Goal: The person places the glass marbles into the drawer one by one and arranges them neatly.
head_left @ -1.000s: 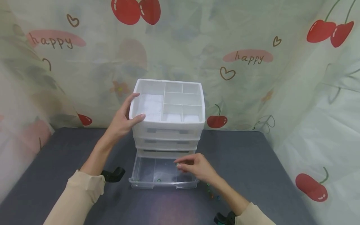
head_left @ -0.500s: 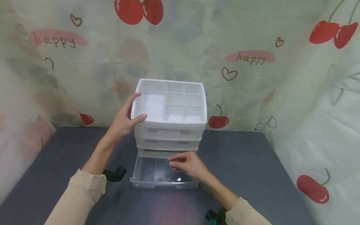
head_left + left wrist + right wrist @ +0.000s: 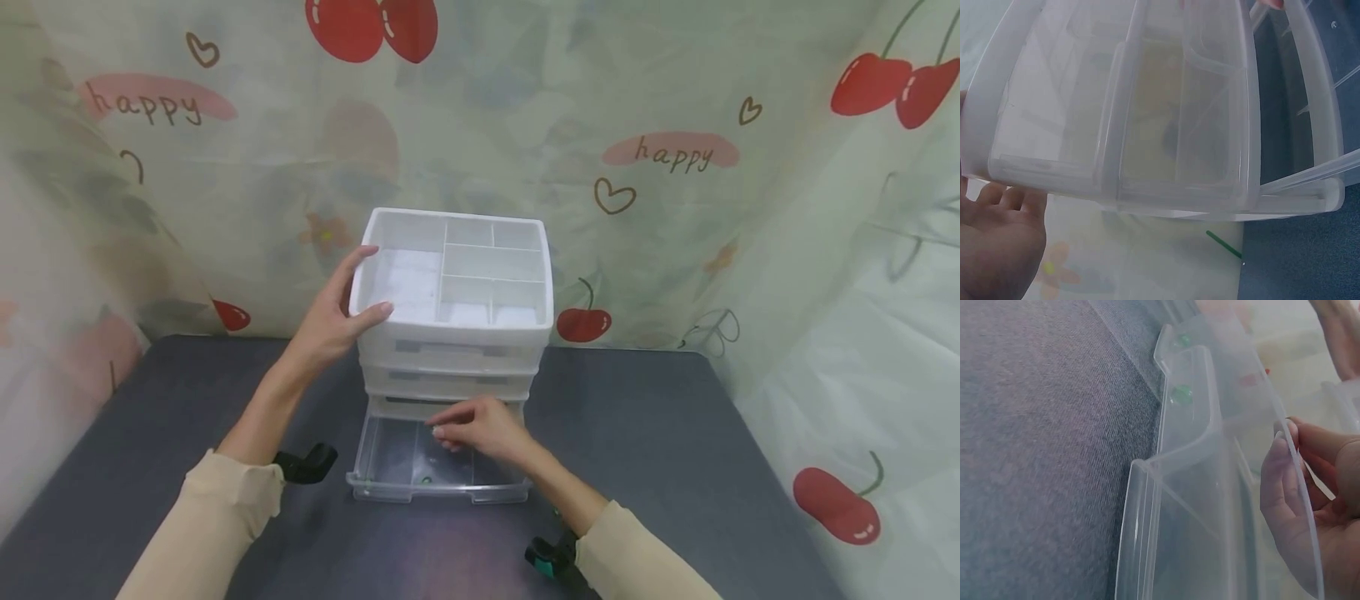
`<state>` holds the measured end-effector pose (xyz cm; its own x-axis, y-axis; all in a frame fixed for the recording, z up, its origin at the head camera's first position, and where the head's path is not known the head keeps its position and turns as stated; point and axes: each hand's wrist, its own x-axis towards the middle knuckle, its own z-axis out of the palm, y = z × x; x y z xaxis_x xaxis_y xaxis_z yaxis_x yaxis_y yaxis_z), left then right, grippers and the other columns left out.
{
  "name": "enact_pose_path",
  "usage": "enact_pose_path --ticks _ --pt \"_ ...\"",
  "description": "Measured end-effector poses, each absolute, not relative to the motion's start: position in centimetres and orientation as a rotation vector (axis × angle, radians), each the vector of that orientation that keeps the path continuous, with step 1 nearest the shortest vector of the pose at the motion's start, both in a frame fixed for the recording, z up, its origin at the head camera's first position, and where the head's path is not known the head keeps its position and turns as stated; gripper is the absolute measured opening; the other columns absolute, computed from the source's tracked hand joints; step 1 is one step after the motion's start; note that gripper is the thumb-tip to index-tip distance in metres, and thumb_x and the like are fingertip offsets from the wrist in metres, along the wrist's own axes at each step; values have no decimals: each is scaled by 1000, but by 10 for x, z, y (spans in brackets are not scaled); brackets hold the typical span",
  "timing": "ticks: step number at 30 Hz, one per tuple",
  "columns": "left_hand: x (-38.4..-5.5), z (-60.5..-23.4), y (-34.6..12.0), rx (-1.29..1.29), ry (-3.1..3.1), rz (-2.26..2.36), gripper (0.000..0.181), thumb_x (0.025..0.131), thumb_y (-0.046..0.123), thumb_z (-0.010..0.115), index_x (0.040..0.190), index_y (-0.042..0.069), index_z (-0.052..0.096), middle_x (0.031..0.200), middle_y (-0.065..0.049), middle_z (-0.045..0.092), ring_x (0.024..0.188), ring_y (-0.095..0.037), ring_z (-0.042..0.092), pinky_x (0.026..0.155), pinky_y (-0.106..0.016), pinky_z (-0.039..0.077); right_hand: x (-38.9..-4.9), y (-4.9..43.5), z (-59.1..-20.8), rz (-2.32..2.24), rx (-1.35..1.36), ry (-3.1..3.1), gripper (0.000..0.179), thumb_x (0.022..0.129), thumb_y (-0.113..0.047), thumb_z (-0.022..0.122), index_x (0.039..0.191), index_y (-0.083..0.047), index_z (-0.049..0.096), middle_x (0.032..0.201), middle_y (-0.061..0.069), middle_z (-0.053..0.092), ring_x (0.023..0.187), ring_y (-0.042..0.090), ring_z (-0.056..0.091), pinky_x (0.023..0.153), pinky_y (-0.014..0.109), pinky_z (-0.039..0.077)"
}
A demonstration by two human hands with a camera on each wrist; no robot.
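My left hand (image 3: 326, 321) grips the left side of a white plastic drawer organizer (image 3: 453, 336), its thumb over the top tray's rim. In the left wrist view the fingers (image 3: 1013, 199) show beside the organizer's edge. The clear bottom drawer (image 3: 441, 493) is pulled out. Over its middle compartment my right hand (image 3: 483, 429) pinches a small pale marble (image 3: 437, 432) between thumb and fingertips. The right wrist view shows those fingers partly through the drawer's clear wall. A green marble (image 3: 1181, 394) lies in the drawer near its front, with another green marble (image 3: 1183, 341) farther along.
The organizer's divided top tray (image 3: 408, 279) holds nothing visible. A small green marble (image 3: 557, 511) lies on the dark table (image 3: 660, 450) beside the right forearm. A patterned curtain (image 3: 480, 125) hangs behind the table.
My right hand has moved left across the open drawer with the marble pinched in it, its forearm now covering most of the loose marbles on the table. The left hand keeps its grip.
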<state>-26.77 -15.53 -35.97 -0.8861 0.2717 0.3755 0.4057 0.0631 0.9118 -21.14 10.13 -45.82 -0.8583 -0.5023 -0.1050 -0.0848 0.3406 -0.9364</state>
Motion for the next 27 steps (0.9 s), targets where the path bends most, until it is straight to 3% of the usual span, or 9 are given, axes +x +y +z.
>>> enact_pose_path --ticks 6,19,27 --pt "-269 -361 -156 -708 -2209 -1948 75 94 0 64 156 18 26 153 -17 31 125 -31 42 85 -21 46 -217 90 -464 -1534 -518 2210 23 89 -14 75 107 0 76 86 15 74 79 27 72 73 43 57" --pt "-269 -362 -157 -746 -2208 -1959 75 96 6 64 157 17 23 155 -18 28 128 -31 41 85 -23 46 -220 73 -479 -1536 -483 2127 16 89 -2 72 103 4 76 81 12 74 69 15 70 68 35 58" --pt "-269 -362 -157 -734 -2203 -1965 74 96 4 63 157 18 24 153 -19 30 125 -31 42 85 -24 46 -220 69 -486 -1539 -412 2125 16 89 -1 71 104 4 75 79 14 74 68 18 71 66 32 57"
